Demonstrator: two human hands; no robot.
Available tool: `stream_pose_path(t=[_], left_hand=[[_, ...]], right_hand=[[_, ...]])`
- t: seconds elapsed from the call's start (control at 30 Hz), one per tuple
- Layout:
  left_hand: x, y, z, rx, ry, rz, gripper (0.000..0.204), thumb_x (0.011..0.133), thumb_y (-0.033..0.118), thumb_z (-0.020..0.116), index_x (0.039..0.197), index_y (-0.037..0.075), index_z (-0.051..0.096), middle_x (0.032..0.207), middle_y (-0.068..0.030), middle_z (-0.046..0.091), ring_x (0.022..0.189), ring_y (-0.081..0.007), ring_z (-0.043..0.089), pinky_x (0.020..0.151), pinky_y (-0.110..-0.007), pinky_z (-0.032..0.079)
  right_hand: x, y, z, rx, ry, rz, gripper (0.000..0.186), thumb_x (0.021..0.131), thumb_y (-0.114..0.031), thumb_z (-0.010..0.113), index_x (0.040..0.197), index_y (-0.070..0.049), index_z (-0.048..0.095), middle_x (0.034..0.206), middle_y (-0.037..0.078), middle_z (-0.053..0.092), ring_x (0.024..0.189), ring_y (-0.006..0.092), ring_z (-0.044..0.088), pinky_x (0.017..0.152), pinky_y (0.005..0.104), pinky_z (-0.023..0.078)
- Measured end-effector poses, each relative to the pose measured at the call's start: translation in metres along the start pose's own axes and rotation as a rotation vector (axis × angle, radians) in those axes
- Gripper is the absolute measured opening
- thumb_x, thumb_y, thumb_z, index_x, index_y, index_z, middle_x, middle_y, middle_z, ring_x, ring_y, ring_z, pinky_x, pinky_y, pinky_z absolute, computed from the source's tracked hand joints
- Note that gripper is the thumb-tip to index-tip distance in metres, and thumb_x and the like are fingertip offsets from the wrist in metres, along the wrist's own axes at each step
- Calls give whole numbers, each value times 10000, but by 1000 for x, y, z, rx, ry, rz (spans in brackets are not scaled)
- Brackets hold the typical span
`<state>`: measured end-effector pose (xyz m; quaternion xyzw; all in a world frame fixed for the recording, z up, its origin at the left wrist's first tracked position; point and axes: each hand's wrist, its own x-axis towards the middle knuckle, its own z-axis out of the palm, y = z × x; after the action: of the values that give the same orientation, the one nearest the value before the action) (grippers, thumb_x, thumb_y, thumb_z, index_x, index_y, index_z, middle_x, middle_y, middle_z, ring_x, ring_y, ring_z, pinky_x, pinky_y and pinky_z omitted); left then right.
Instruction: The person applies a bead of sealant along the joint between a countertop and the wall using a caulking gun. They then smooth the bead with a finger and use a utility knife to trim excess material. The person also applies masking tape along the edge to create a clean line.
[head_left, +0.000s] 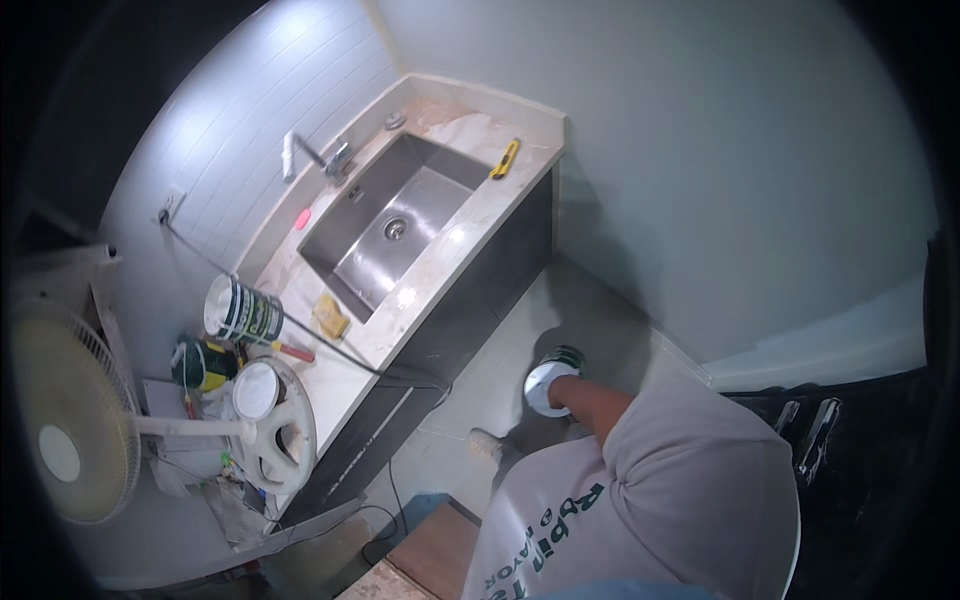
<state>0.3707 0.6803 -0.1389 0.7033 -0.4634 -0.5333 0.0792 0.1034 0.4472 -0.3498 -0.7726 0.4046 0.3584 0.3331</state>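
Observation:
My right arm reaches down to a small tub on the floor, which has a dark green label and a round white top. At its white face is my right hand. The fingers are hidden, so whether they are inside the tub or gripping its edge cannot be told. My left hand is out of view. My shoe stands on the floor near the tub.
Left is a counter with a steel sink, faucet, yellow utility knife, yellow sponge and labelled bucket. A fan stands beside it. A cable crosses the counter. A wall rises at right.

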Motion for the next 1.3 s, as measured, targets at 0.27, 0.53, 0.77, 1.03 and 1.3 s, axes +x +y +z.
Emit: stream_pose_path(t=[0.27, 0.53, 0.77, 1.03, 1.3], left_hand=[[22, 89, 38, 205, -205, 25, 243, 1002, 269, 690, 1147, 76, 665, 1126, -159, 558, 1034, -204, 519, 878, -353, 462], [66, 101, 34, 359, -422, -20, 276, 1008, 279, 679, 1205, 89, 643, 1207, -172, 503, 1110, -228, 472, 928, -362, 438], [100, 81, 22, 423, -555, -86, 310, 1014, 288, 669, 1256, 100, 622, 1277, -184, 455, 1177, -250, 432, 971, -371, 418], [141, 56, -26, 600, -687, -192, 351, 1020, 298, 657, 1314, 114, 599, 1358, -197, 400, 1254, -275, 385, 1021, -380, 395], [181, 51, -35, 744, -792, -231, 396, 1026, 307, 646, 1371, 127, 576, 1439, -210, 345, 1331, -299, 339, 1070, -390, 372]], right_hand=[[-46, 153, 49, 633, 216, 367, 674, 918, -300, 661, 1567, -208, 501, 1629, 73, 468, 1495, 300, 437, 1224, 430, 355], [-59, 238, 70, 1034, 267, 516, 612, 939, -274, 616, 1538, -179, 532, 1611, 106, 481, 1463, 312, 478, 1206, 425, 389], [34, 243, 97, 921, 52, 485, 564, 957, -252, 577, 1512, -154, 560, 1596, 135, 494, 1435, 322, 514, 1190, 421, 418], [154, 226, 84, 1129, 374, 517, 299, 879, -212, 617, 1099, -82, 774, 1158, 180, 737, 1095, 349, 704, 982, 454, 549], [206, 226, 45, 1223, 577, 543, 345, 891, -219, 672, 1148, -1, 745, 1127, 244, 732, 1072, 406, 709, 989, 494, 552]])
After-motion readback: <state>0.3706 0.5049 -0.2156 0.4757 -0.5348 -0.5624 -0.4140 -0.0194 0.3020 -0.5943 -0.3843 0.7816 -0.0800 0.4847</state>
